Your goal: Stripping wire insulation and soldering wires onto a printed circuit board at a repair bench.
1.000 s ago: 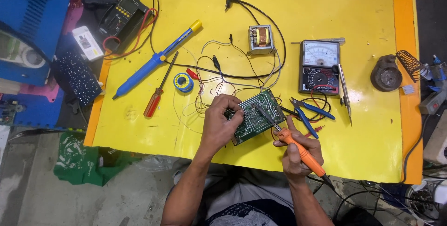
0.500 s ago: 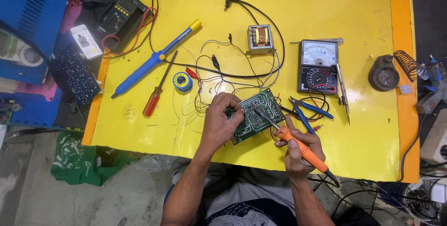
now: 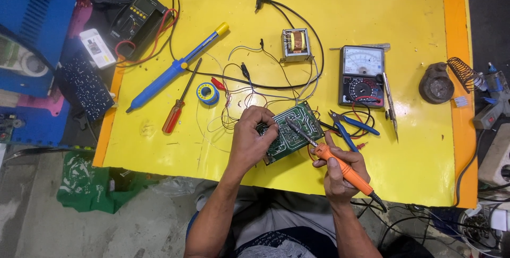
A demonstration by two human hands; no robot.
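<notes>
A green circuit board point(image 3: 293, 130) lies tilted on the yellow table point(image 3: 372, 8), near its front edge. My left hand point(image 3: 254, 140) grips the board's left end, fingers curled over it. My right hand point(image 3: 336, 170) holds an orange-handled soldering iron point(image 3: 340, 165) like a pen. Its metal tip rests on the upper middle of the board. Thin wires run from the board toward the back of the table.
Blue-handled pliers point(image 3: 350, 128) lie just right of the board, with an analog meter point(image 3: 361, 76) and tweezers point(image 3: 389, 104) behind. A transformer point(image 3: 295, 43), solder reel point(image 3: 207, 93), red screwdriver point(image 3: 179, 105), blue desoldering pump point(image 3: 175, 69) and iron stand point(image 3: 441, 81) are farther back.
The soldering iron's tip has shifted slightly up and left along the board. My left hand keeps its grip on the board.
</notes>
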